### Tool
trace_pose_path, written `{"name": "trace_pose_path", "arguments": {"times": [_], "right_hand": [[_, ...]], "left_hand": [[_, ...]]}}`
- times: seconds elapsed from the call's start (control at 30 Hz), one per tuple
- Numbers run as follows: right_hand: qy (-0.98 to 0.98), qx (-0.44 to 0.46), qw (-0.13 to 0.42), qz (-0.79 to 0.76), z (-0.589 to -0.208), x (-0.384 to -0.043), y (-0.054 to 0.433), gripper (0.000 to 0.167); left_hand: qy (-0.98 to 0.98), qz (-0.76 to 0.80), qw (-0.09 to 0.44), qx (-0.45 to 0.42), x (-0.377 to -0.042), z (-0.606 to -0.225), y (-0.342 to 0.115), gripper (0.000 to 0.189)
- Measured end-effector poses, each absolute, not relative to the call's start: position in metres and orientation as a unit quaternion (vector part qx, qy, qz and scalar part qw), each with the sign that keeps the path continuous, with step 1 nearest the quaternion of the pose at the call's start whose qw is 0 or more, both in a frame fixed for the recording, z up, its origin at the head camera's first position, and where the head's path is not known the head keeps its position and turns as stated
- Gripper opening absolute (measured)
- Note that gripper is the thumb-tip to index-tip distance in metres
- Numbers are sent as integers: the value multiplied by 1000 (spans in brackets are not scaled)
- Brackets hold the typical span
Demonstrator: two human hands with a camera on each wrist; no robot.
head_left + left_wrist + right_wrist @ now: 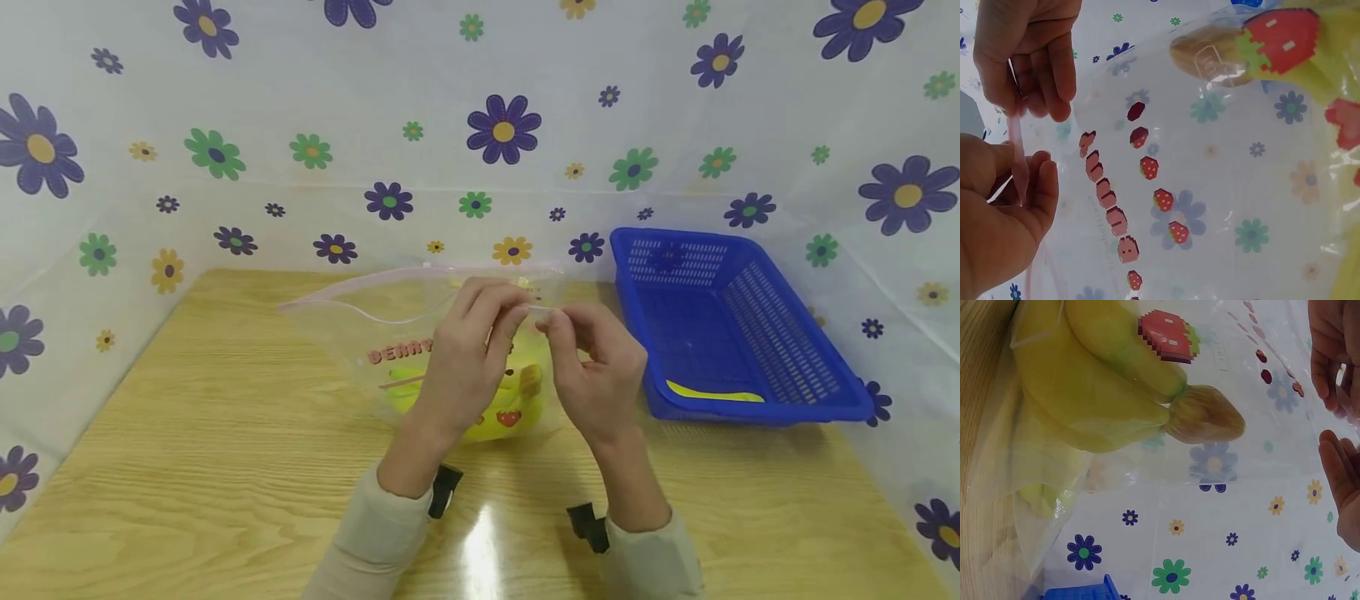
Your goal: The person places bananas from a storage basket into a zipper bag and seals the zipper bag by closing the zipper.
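Observation:
A clear zip bag [348,337] with a pink zip edge and printed strawberries stands upright on the table. Yellow bananas [1085,394] with a brown stem end lie inside it. My left hand [468,358] pinches the zip edge between thumb and fingers, right of the bag's middle. Close beside it, my right hand [596,379] pinches the same edge near the right corner. Towards the left, the bag's mouth gapes, and a small slider [427,265] sits on its far edge. The left wrist view shows the pink strip [1017,156] running between both hands.
A blue plastic basket [821,412] with perforated walls stands to the right, a thin curved yellow thing [712,393] in it. Behind the wooden table [225,467] hangs a white cloth [420,75] with printed flowers. Black wrist mounts [588,527] sit at the sleeve cuffs.

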State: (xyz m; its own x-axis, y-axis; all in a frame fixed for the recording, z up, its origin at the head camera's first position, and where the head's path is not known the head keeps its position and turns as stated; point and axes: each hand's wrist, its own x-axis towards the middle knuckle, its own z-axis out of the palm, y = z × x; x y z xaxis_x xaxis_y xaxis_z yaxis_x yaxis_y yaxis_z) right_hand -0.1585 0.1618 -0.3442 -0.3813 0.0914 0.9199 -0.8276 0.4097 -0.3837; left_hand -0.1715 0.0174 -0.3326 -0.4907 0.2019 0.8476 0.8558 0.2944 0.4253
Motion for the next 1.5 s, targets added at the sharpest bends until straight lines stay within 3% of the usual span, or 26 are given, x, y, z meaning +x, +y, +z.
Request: {"name": "trace_pose_path", "arguments": {"times": [0.17,0.37,0.57,0.73,0.8,0.93,1.0,1.1,1.5], "right_hand": [[-698,266,461,480,-340,-155,161,30],[-730,245,465,437,-343,-150,161,3],[-750,247,465,401,-345,-152,157,6],[-739,249,480,402,-344,-153,155,22],[-735,248,481,408,-344,-153,154,21],[-737,267,461,416,-345,-153,153,2],[-740,284,449,412,-345,-153,153,8],[-744,301,447,396,-346,-153,153,4],[-743,259,483,385,-344,-152,154,22]], "left_hand": [[-724,-450,354,-386,-171,-332,15,12],[-735,-435,341,-394,-169,-336,18,13],[-742,-413,371,-377,-171,-336,16,5],[-736,-407,388,-378,-172,-335,15,6],[-736,-405,389,-378,-173,-334,14,7],[-734,-409,388,-378,-172,-334,11,8],[-732,-411,387,-382,-171,-335,8,9],[-733,-404,388,-386,-169,-335,6,8],[-734,-367,418,-389,-173,-334,7,8]]}}
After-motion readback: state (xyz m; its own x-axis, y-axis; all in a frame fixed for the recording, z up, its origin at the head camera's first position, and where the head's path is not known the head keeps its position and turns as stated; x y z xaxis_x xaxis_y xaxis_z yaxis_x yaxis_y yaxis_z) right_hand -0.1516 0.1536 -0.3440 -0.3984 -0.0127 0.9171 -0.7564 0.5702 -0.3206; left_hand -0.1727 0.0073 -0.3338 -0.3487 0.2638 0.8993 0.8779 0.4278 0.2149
